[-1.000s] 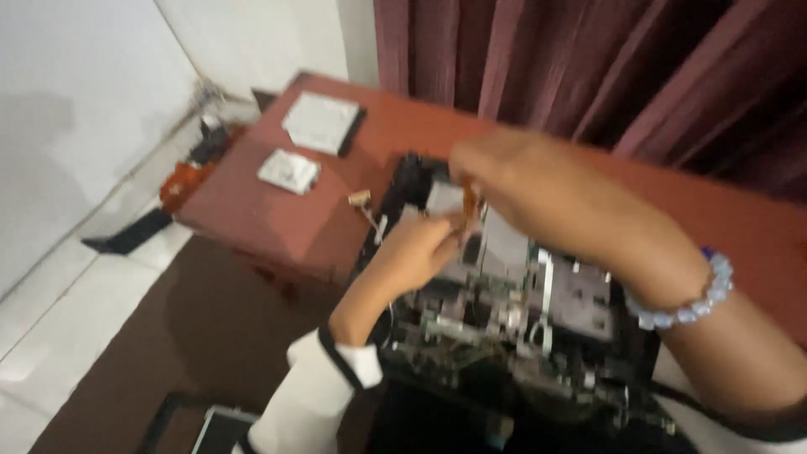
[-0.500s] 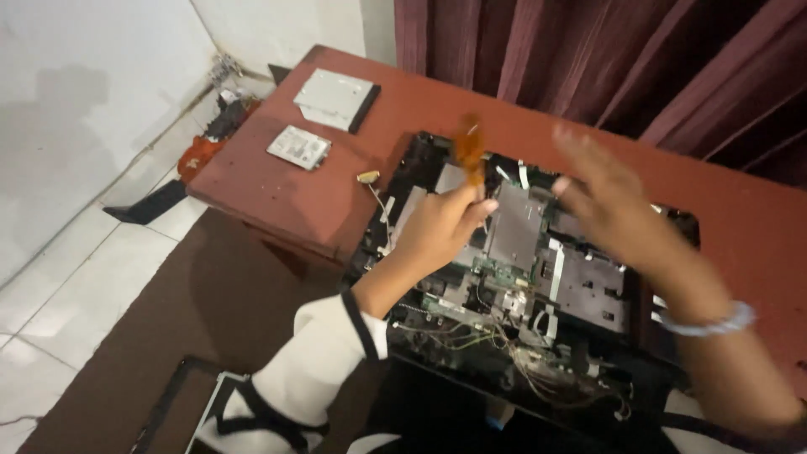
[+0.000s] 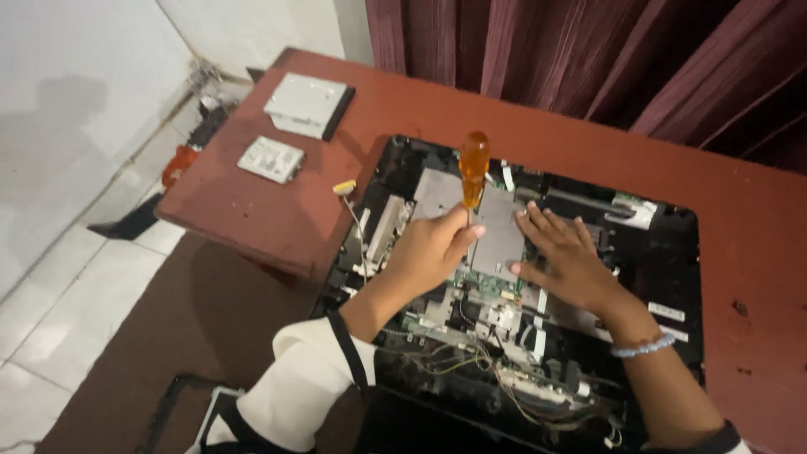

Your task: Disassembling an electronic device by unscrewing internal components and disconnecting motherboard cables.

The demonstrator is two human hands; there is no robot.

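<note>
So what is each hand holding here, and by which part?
The left hand holds an orange-handled screwdriver by its metal shaft, just below the handle, handle pointing up. The right hand holds nothing; it rests flat on the opened computer.

Soft, even indoor light falls from above, leaving the white wall [image 3: 76, 109] bright and the curtain [image 3: 588, 59] dim. Faint shadows lie under the table [image 3: 252, 210]. Focus is slightly soft, without glare.

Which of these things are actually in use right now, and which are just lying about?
In use: left hand gripping orange-handled screwdriver; right hand flat on metal shield plate; opened computer chassis.
Lying about: optical drive; small drive.
</note>
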